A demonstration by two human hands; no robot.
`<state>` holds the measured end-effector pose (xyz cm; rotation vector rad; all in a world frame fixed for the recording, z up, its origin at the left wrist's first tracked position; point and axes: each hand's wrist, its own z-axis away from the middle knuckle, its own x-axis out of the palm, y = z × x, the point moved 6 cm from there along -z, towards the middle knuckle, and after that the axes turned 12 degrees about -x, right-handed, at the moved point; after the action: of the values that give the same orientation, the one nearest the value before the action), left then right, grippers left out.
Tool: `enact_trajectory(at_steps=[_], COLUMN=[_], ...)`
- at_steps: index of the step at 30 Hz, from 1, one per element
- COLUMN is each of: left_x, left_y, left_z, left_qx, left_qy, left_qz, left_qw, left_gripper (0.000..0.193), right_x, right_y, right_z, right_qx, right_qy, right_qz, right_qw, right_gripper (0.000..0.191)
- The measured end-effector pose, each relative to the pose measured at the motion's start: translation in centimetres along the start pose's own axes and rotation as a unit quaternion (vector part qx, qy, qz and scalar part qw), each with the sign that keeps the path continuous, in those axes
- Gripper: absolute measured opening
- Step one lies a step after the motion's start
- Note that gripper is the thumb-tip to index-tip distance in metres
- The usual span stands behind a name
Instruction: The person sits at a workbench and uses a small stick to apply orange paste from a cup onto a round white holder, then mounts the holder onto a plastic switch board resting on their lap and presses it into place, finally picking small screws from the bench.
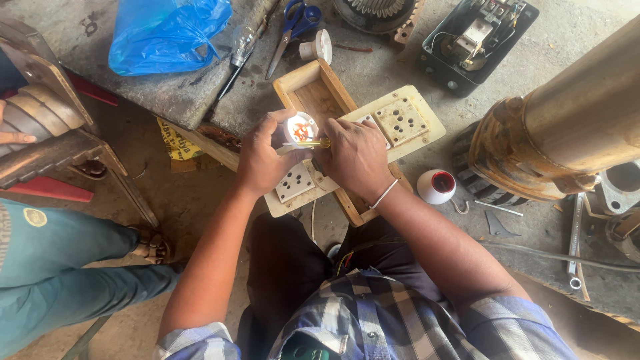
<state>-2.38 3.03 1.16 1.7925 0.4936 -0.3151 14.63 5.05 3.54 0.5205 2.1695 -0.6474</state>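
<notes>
My left hand (261,157) grips a small round white fitting (301,128) with red and orange parts inside, held open side up. My right hand (355,155) holds a thin yellow-handled screwdriver (308,143) whose tip points left into that fitting. Both hands hover over a cream switchboard plate (408,119) carrying white sockets (295,182), which lies across an open wooden box (313,90). A white wire runs down from the plate toward my lap.
A white cap with a red inside (437,186) lies right of the box. Blue-handled scissors (293,25), a bulb (244,41), a blue plastic bag (167,30) and a black electrical box (477,37) lie beyond. A large rusty motor (560,127) fills the right. Another person's teal-trousered leg (67,260) is at left.
</notes>
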Motion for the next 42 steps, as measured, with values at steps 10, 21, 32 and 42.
enact_trajectory(at_steps=[10,21,32,42], left_x=[-0.2,0.0,0.1,-0.1], left_y=[-2.0,-1.9,-1.8,-1.5], left_z=[-1.0,-0.9,-0.7,-0.6], left_qx=[-0.066,-0.065,-0.060,-0.051], left_qy=[-0.112,-0.148,-0.149,-0.142], left_qz=[0.100,0.100,0.091,0.075], left_qw=[0.986,0.982,0.983,0.986], left_gripper=[0.079,0.070,0.071,0.071], right_x=[0.0,-7.1,-6.6,-6.5], right_y=[0.3,0.0,-1.3,-1.0], right_z=[-1.0,-0.9,-0.2,0.0], right_qx=[0.012,-0.098,-0.125,-0.107], right_qy=[-0.078,-0.033,-0.017,-0.006], right_qz=[-0.012,-0.014,-0.052,-0.060], right_qw=[0.997,0.995,0.991,0.992], right_gripper=[0.021,0.016,0.015,0.015])
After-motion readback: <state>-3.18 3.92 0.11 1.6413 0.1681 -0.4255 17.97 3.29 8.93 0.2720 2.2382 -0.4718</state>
